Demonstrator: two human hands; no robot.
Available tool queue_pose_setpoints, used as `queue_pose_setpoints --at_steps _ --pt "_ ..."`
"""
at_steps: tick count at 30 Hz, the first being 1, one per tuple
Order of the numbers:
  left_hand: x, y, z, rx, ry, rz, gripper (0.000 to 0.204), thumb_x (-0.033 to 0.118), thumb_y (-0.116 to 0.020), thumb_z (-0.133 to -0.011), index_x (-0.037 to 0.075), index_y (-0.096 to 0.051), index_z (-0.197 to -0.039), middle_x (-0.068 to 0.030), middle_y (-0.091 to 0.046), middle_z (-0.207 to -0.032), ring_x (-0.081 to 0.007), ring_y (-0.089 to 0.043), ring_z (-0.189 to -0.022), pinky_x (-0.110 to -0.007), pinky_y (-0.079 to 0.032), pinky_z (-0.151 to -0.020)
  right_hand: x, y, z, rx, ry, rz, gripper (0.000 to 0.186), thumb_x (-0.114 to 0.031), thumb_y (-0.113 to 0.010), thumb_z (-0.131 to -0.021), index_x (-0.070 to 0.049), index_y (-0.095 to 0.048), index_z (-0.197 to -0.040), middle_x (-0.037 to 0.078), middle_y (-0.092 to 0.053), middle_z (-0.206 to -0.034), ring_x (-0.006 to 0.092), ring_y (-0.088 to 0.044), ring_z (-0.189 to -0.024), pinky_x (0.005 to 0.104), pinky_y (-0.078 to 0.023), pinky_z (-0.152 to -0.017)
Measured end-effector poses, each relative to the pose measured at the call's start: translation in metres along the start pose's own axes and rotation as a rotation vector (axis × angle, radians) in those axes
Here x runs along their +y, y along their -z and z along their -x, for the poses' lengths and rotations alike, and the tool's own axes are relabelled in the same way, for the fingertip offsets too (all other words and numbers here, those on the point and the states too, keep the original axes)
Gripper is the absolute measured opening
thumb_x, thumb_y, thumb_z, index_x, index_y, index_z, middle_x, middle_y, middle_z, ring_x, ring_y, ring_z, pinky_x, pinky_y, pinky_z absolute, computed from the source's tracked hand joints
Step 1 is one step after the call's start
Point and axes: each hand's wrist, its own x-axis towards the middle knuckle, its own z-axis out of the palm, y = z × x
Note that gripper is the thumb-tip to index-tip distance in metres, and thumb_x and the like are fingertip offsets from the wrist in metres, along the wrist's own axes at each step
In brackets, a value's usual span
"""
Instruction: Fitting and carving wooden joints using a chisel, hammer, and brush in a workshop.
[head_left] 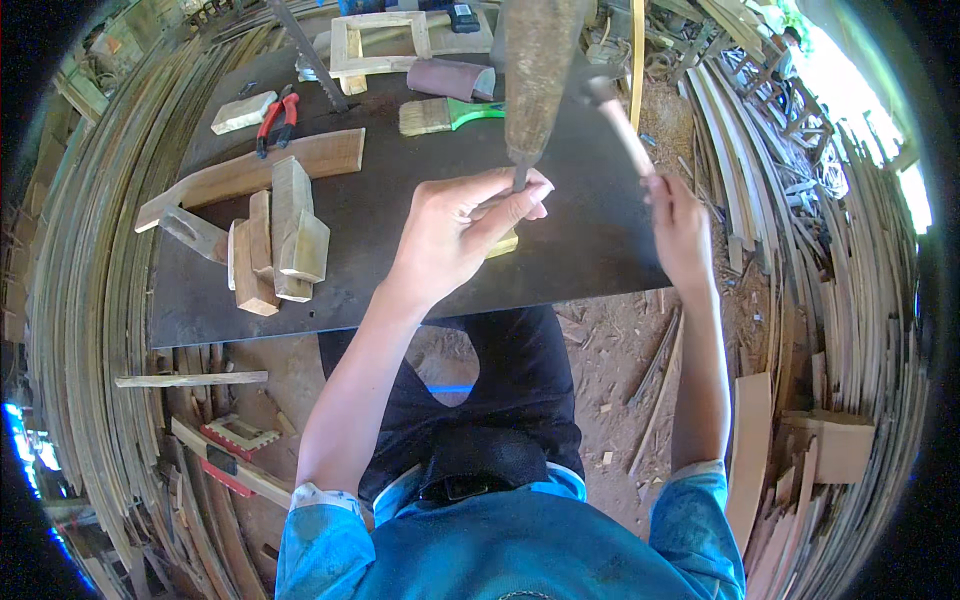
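My left hand (458, 225) pinches the metal shank of a chisel below its thick, worn wooden handle (536, 85), which points up toward the camera. Beneath the fingers a pale piece of wood (503, 245) shows in part on the dark table; the chisel's tip is hidden by the hand. Off to the right, my right hand (683, 222) is closed round the light wooden handle of a hammer (626, 135). The hammer's blurred head is raised near the chisel handle's right side, apart from it.
On the dark table (400, 270) lie wood blocks (292, 215), a curved board (270, 165), red pliers (276, 122), a green-handled paintbrush (450, 115), a brown curved block (450, 78) and a wooden frame (380, 45). Stacked wood strips (110, 260) line both sides.
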Motion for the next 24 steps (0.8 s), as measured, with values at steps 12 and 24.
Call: queue_pose_setpoints --at_steps 12,24 --pt "0.003 -0.001 0.001 -0.003 0.09 0.014 0.018 0.013 -0.068 -0.097 0.002 -0.074 -0.11 -0.0049 -0.075 -0.085 -0.0074 -0.067 -0.079 -0.023 -0.054 -0.072 -0.078 0.114 -0.046 0.049 -0.087 -0.483 0.031 -0.029 -0.048 -0.107 -0.006 -0.057 -0.125 -0.003 -0.054 -0.075 0.004 -0.044 -0.055 0.0194 -0.031 -0.049" --pt "0.001 -0.003 0.0 0.007 0.014 0.017 0.019 0.014 -0.068 -0.096 0.002 -0.074 -0.11 -0.005 -0.075 -0.085 -0.0078 -0.069 -0.079 -0.024 -0.055 -0.073 -0.121 0.218 -0.069 0.388 0.232 0.024 0.038 -0.029 -0.045 -0.109 -0.009 -0.056 -0.14 -0.002 -0.052 -0.077 0.0016 -0.038 -0.053 0.0189 -0.025 -0.047"
